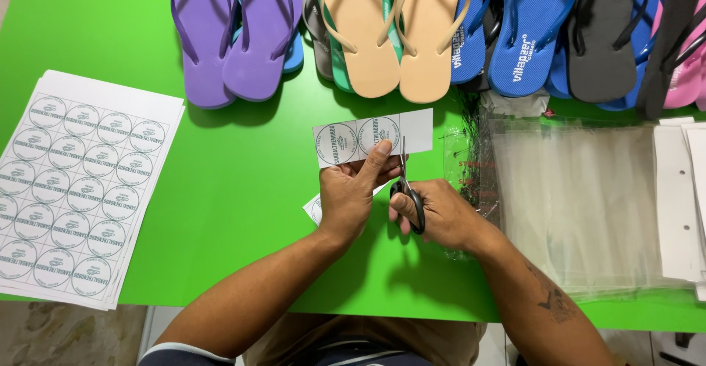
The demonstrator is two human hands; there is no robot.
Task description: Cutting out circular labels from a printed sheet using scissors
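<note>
Your left hand (347,198) pinches the light, floppy label strip (372,137) over the counter's (243,182) middle, near its cut line, while your right hand (434,213) grips the scissors (407,189); hold close to stop sagging.

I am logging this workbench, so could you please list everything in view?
table: one, bright green, under everything
flip-flops: a row in purple, beige, blue, black and pink, far edge
label sheets: one stack, white with round labels, left
paper strip: one, white, two round labels, centre
scissors: one pair, black handles, cutting the strip
clear bags: one pile, right
white cards: a few, far right
left hand: holds the strip
right hand: holds the scissors
</note>
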